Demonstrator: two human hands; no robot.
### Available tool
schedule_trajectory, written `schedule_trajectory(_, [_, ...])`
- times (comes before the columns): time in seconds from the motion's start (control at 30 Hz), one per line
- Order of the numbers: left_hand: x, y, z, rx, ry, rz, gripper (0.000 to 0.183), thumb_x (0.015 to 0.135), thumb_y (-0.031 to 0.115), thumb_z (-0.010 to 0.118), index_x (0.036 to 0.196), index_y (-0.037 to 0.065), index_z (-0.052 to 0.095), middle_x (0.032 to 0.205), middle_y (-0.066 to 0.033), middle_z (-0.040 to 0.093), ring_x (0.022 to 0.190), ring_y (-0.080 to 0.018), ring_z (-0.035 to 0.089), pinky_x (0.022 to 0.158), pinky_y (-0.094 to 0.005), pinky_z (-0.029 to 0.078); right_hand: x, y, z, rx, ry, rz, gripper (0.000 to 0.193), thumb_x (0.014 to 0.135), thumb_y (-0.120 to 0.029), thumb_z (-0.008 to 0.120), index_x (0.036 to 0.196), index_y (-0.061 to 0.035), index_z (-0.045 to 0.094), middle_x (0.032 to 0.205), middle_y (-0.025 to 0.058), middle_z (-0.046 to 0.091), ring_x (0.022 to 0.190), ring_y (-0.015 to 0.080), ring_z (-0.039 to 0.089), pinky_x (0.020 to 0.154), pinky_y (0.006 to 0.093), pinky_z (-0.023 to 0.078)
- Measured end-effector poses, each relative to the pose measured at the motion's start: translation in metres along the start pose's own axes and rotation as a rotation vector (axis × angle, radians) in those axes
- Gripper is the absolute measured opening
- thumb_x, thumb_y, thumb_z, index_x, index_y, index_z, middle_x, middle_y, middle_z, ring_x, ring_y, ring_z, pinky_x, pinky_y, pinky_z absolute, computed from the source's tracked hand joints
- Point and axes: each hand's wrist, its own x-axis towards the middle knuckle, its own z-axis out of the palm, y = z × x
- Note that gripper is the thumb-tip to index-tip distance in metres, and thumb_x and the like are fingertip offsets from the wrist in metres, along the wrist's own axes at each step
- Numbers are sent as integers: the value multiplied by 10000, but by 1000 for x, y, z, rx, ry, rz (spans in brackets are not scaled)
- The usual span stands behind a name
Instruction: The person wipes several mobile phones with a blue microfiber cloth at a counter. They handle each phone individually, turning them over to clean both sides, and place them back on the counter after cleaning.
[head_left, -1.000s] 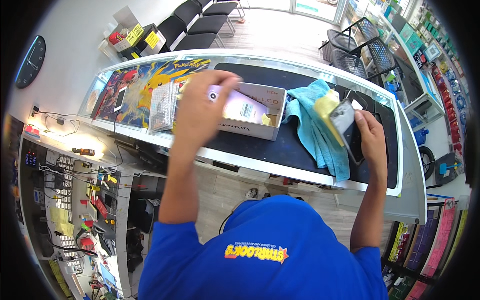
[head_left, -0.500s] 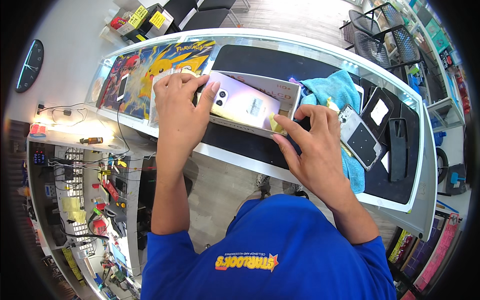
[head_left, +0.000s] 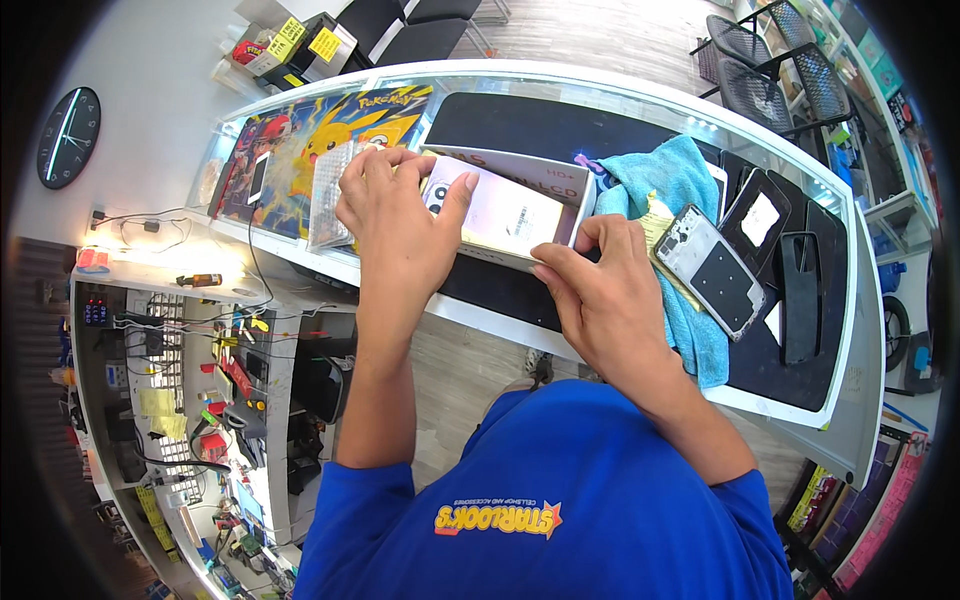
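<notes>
Right fingers (head_left: pixel 562 257) nearly together at box (head_left: pixel 545 180)

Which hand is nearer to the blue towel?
Right. The right hand is beside the blue towel; the left hand is farther left, at the left end of the white box.

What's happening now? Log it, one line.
left hand: at left end of box; right hand: at box's near right corner; phone: in box; towel: right of box

Both hands (head_left: pixel 405 235) at white box (head_left: pixel 545 179)
</notes>
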Motion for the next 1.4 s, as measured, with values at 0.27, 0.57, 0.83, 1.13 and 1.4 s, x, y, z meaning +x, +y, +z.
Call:
schedule_trajectory(0.27, [-4, 10, -12, -305, 10, -93, 396, 987, 459, 795, 1100, 79, 786, 1265, -122, 723, 1497, -358, 409, 1262, -522, 237, -1, 0, 0, 18, -3, -1, 203, 910, -144, 822, 1106, -99, 791, 1039, 134, 555, 966, 323, 567, 838, 445, 504])
schedule_trajectory(0.57, [11, 23, -41, -186, -28, 101, 345, 945, 403, 774, 905, 60, 766, 1099, -112, 749, 1284, -340, 576, 1170, -545, 304, 24, -11, -9, -76, 87, -138, 605, 864, -342, 892, 1312, 13, 692, 1197, 202, 684, 1104, 387, 634, 961, 489, 523])
schedule_trajectory(0.83, [5, 49, -63, -297, 84, 213, 298, 939, 350, 813, 845, 87, 707, 988, -90, 684, 1235, -364, 570, 1173, -594, 295, 42, -22, 2, -114, -9, -25, 520, 892, -217, 762, 1303, 76, 636, 1024, 228, 738, 963, 385, 713, 844, 491, 581])
schedule_trajectory(1.13, [3, 16, -79, -788, 207, 129, 280, 1042, 304, 735, 1177, 59, 727, 1169, -121, 719, 1236, -314, 624, 1124, -427, 436, 57, -28, -31, 418, 89, 317, 383, 1067, -241, 609, 1384, -29, 656, 963, 257, 756, 876, 441, 748, 806, 510, 574])
schedule_trajectory(1.4, [-26, 33, -63, -1462, -545, 3, 582, 1160, 490, 517, 1482, 12, 597, 1334, -134, 709, 1241, -183, 669, 1100, -314, 494, 34, 13, -80, 1392, -44, 399, 262, 1104, -209, 673, 1246, 10, 679, 980, 32, 729, 784, 79, 645, 683, 259, 530])
